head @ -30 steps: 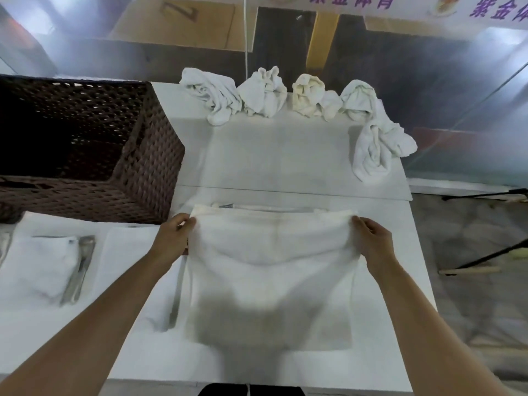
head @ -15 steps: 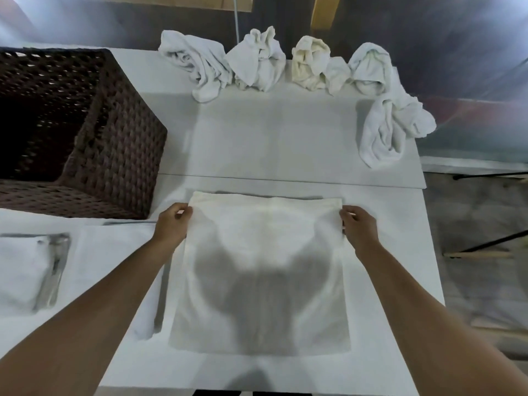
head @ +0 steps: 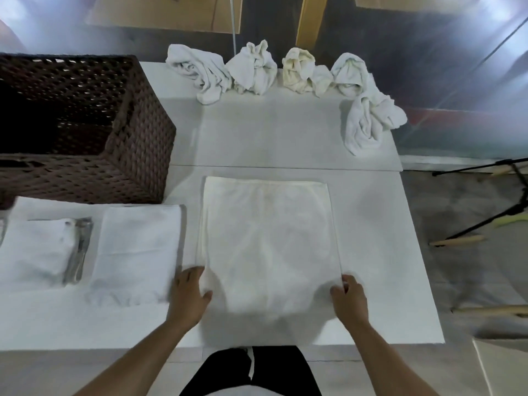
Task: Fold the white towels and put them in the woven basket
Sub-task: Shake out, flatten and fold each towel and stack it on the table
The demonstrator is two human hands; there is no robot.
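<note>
hands moved to near corners | fingers pinching flat square towel [head: 268,238] | woven basket [head: 137,155] left

The flat white towel [head: 268,241] lies spread between the fingers [head: 197,277] of both hands, near edge at the fingertips. The crumpled towels [head: 280,72] lie in a row well beyond the fingers. The woven basket [head: 85,127], dark brown, stands upright beyond the left-hand fingers.

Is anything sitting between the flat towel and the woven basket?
Nothing visible blocks it. The flat towel lies right of the woven basket, with bare table between; the basket's near-right corner is the closest thing.
</note>
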